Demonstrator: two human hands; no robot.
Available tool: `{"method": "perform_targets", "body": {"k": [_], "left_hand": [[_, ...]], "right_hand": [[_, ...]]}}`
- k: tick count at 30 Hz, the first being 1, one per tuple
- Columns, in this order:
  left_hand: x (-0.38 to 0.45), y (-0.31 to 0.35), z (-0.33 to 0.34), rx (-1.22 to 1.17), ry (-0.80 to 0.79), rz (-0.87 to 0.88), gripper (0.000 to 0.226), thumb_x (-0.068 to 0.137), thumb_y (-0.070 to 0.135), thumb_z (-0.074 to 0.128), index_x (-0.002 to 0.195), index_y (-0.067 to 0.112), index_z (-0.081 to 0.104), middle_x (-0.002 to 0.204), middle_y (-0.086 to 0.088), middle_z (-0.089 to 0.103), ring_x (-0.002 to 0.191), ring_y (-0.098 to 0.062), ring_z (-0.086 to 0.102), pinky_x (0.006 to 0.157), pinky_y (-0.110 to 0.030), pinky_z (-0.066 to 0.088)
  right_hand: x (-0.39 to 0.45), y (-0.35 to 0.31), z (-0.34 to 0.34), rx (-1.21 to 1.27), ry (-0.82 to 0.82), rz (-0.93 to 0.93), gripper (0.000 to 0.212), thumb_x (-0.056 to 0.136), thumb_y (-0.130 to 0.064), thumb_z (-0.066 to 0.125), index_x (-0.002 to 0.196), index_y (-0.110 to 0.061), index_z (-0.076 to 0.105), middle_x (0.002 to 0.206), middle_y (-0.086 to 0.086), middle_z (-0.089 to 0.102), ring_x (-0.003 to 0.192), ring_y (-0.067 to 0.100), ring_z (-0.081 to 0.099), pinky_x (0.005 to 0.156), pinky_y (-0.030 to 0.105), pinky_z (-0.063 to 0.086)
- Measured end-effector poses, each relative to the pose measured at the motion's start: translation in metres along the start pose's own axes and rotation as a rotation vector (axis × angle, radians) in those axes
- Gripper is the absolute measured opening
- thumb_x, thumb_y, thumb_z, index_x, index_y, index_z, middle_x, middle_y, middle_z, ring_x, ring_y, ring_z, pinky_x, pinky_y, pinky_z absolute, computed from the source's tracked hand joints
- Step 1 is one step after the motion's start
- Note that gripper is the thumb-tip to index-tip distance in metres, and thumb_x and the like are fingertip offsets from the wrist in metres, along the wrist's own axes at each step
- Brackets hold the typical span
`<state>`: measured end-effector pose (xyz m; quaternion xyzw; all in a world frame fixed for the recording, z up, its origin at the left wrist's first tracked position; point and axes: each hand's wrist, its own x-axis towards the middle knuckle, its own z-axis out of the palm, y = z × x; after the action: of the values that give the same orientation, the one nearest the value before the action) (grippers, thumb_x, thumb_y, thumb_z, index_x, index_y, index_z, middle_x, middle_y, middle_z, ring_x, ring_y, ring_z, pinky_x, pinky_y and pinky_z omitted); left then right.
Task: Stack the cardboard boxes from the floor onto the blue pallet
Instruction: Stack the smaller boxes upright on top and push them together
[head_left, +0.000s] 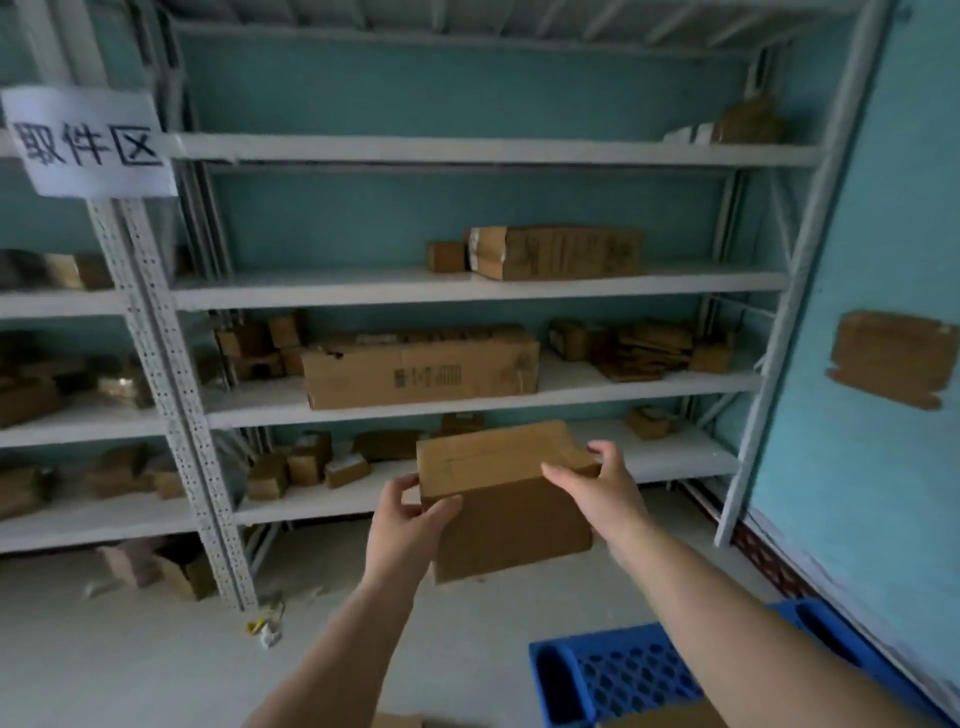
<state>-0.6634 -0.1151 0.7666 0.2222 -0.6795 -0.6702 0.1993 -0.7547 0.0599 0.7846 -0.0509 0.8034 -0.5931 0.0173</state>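
Both-handed grip on one cardboard box (498, 499), held in the air at about chest height, above the floor and clear of everything else. Left hand (405, 525) wrapped round the near left corner, thumb on the front face, fingers on the left side. Right hand (605, 488) clamped over the top right edge, fingers curled onto the far side. Box closed, top flaps taped.

Low right, nearest: blue pallet (623, 675), grid top visible, lying on the floor (156, 649) against the wall. Brown cardboard edge (670, 719) cut off by the bottom of the view, apparently on the pallet; cannot tell how many boxes already stacked. Another scrap of cardboard (397, 721) at the bottom edge.

Further out on the floor: open box (184, 571) and loose pieces beside the shelf post, small litter (265, 626) near its foot.

Beyond: metal shelving (467, 291) carrying many boxes, large and small; paper sign (88, 143) on the left upright.

Judged progress: carry stage for one box, placing not yet done. Remaining: lower onto the pallet, then collect the floor boxes near the post.
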Motion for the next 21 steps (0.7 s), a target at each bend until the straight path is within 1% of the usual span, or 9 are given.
{"method": "perform_targets", "body": {"k": [3, 6, 9, 11, 13, 15, 16, 19, 21], "left_hand": [[-0.008, 0.057, 0.007, -0.022, -0.049, 0.104, 0.038, 0.078, 0.028, 0.07, 0.108, 0.029, 0.047, 0.091, 0.007, 0.059, 0.08, -0.007, 0.058, 0.059, -0.023, 0.046], [-0.021, 0.095, 0.021, -0.016, -0.076, 0.177, 0.032, 0.078, 0.03, 0.069, 0.1, 0.034, 0.045, 0.092, 0.011, 0.057, 0.082, -0.004, 0.055, 0.061, -0.022, 0.045], [-0.037, 0.119, 0.043, 0.006, -0.111, 0.195, 0.043, 0.079, 0.028, 0.068, 0.113, 0.026, 0.043, 0.101, 0.006, 0.056, 0.092, -0.014, 0.056, 0.082, -0.036, 0.051], [-0.048, 0.128, 0.062, 0.015, -0.132, 0.197, 0.048, 0.079, 0.026, 0.068, 0.12, 0.022, 0.042, 0.108, 0.003, 0.055, 0.101, -0.019, 0.054, 0.092, -0.045, 0.048], [-0.053, 0.135, 0.085, 0.015, -0.152, 0.209, 0.049, 0.079, 0.025, 0.068, 0.121, 0.02, 0.042, 0.108, 0.003, 0.054, 0.103, -0.02, 0.054, 0.093, -0.045, 0.047], [-0.055, 0.14, 0.109, 0.021, -0.165, 0.218, 0.05, 0.08, 0.025, 0.068, 0.122, 0.02, 0.042, 0.105, 0.005, 0.052, 0.099, -0.017, 0.051, 0.088, -0.038, 0.046], [-0.055, 0.142, 0.123, 0.029, -0.174, 0.226, 0.051, 0.08, 0.025, 0.068, 0.124, 0.02, 0.042, 0.105, 0.006, 0.052, 0.098, -0.016, 0.05, 0.085, -0.037, 0.045], [-0.055, 0.142, 0.165, 0.055, -0.228, 0.242, 0.052, 0.08, 0.029, 0.067, 0.125, 0.022, 0.041, 0.105, 0.007, 0.051, 0.098, -0.016, 0.049, 0.084, -0.037, 0.045], [-0.056, 0.138, 0.192, 0.055, -0.254, 0.224, 0.052, 0.08, 0.031, 0.067, 0.125, 0.022, 0.041, 0.105, 0.006, 0.052, 0.1, -0.018, 0.051, 0.084, -0.039, 0.048]], "right_hand": [[-0.007, -0.05, -0.035, 0.062, 0.023, -0.04, 0.058, 0.076, -0.041, 0.072, 0.123, -0.028, 0.041, 0.11, -0.003, 0.052, 0.1, 0.021, 0.055, 0.087, 0.04, 0.048], [-0.015, -0.077, -0.067, 0.07, 0.042, -0.08, 0.062, 0.076, -0.041, 0.072, 0.128, -0.026, 0.042, 0.119, 0.001, 0.055, 0.106, 0.024, 0.056, 0.093, 0.047, 0.048], [-0.02, -0.091, -0.1, 0.062, 0.064, -0.1, 0.07, 0.076, -0.041, 0.072, 0.135, -0.023, 0.039, 0.126, 0.002, 0.052, 0.113, 0.026, 0.053, 0.096, 0.049, 0.047], [-0.02, -0.092, -0.123, 0.071, 0.066, -0.101, 0.068, 0.076, -0.04, 0.072, 0.133, -0.022, 0.04, 0.122, 0.002, 0.054, 0.107, 0.024, 0.055, 0.092, 0.047, 0.049], [-0.017, -0.09, -0.147, 0.078, 0.077, -0.089, 0.062, 0.077, -0.04, 0.072, 0.128, -0.024, 0.043, 0.109, -0.004, 0.057, 0.094, 0.017, 0.057, 0.077, 0.038, 0.052], [-0.014, -0.085, -0.17, 0.101, 0.09, -0.068, 0.051, 0.077, -0.04, 0.072, 0.118, -0.027, 0.045, 0.099, -0.008, 0.057, 0.085, 0.011, 0.056, 0.063, 0.03, 0.047], [-0.011, -0.082, -0.183, 0.109, 0.098, -0.058, 0.048, 0.076, -0.04, 0.072, 0.115, -0.029, 0.045, 0.1, -0.007, 0.057, 0.086, 0.011, 0.056, 0.063, 0.03, 0.046], [0.001, -0.069, -0.22, 0.087, 0.134, -0.037, 0.047, 0.076, -0.043, 0.071, 0.112, -0.031, 0.044, 0.107, -0.006, 0.055, 0.097, 0.019, 0.053, 0.082, 0.042, 0.046], [0.009, -0.06, -0.244, 0.072, 0.161, -0.027, 0.045, 0.076, -0.043, 0.071, 0.109, -0.032, 0.043, 0.104, -0.007, 0.054, 0.095, 0.017, 0.052, 0.082, 0.043, 0.044]]}}
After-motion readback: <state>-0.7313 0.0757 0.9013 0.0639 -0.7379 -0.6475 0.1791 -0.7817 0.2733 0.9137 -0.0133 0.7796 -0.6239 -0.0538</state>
